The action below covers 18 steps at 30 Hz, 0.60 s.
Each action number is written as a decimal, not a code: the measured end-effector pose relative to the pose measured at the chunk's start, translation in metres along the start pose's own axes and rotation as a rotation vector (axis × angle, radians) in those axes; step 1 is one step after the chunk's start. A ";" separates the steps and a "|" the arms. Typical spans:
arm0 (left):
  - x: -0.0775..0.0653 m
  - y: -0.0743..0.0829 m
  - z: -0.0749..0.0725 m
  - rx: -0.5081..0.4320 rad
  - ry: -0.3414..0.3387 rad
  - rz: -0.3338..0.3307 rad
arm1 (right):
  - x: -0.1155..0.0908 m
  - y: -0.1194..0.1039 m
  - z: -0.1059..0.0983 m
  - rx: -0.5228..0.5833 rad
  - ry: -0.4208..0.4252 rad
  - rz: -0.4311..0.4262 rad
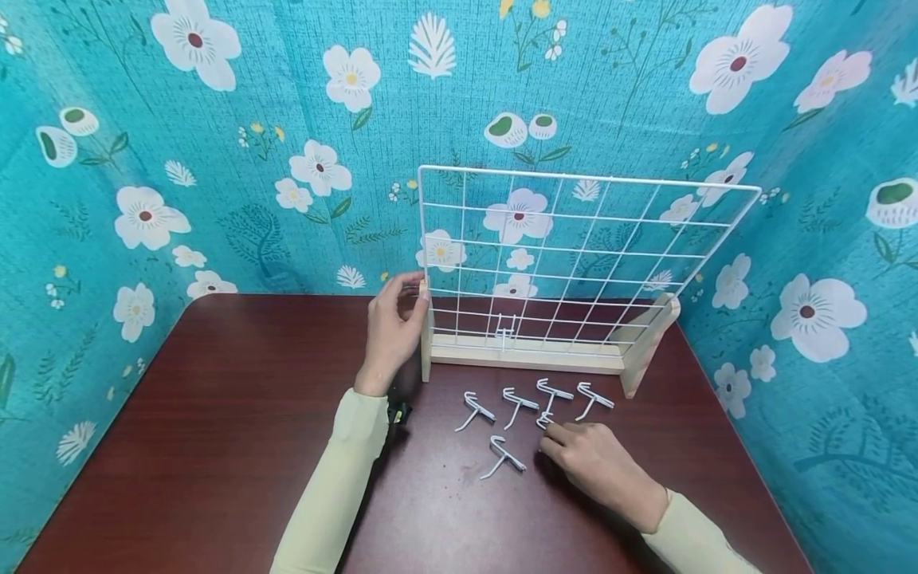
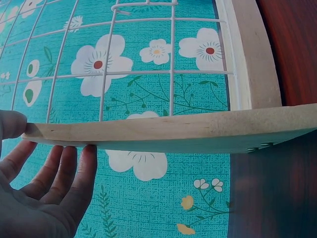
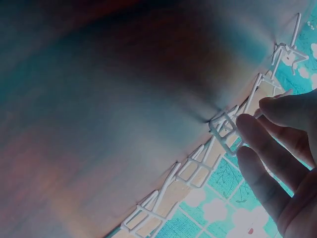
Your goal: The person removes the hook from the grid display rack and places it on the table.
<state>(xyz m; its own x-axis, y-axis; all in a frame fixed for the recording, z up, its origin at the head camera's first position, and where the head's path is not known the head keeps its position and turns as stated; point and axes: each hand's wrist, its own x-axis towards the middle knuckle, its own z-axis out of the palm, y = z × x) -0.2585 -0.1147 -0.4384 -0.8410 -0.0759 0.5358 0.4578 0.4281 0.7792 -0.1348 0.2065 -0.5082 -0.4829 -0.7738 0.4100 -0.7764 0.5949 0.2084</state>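
A white wire grid [image 1: 559,255] stands in a pale wooden base [image 1: 531,359]. My left hand [image 1: 393,327] holds the left wooden end piece [image 2: 163,128] near its top, thumb on one side and fingertips on the other. One white wire hook [image 1: 505,331] hangs low on the grid. In front of the base, my right hand [image 1: 598,462] pinches another white hook [image 1: 545,420] close over the table. Its squared wire end [image 3: 225,130] shows past the fingertips in the right wrist view, while the fingers cover the rest.
Several loose white hooks, among them a near one [image 1: 503,457] and a far right one [image 1: 594,399], lie on the dark red table [image 1: 237,414] before the stand. A small black object [image 1: 398,413] is by the left wrist. Blue flowered cloth [image 1: 272,104] surrounds the table.
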 end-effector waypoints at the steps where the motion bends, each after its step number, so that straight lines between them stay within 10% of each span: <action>1: 0.000 0.000 0.000 -0.001 0.000 0.001 | 0.000 0.000 0.001 0.001 0.001 -0.002; 18: 0.000 0.000 0.000 0.008 -0.001 0.005 | 0.000 -0.008 0.005 -0.064 -0.057 -0.071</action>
<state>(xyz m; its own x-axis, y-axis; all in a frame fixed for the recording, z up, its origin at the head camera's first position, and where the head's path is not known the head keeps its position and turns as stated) -0.2590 -0.1149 -0.4386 -0.8389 -0.0728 0.5395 0.4598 0.4358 0.7737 -0.1306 0.2002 -0.5144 -0.4513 -0.8244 0.3417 -0.7829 0.5495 0.2917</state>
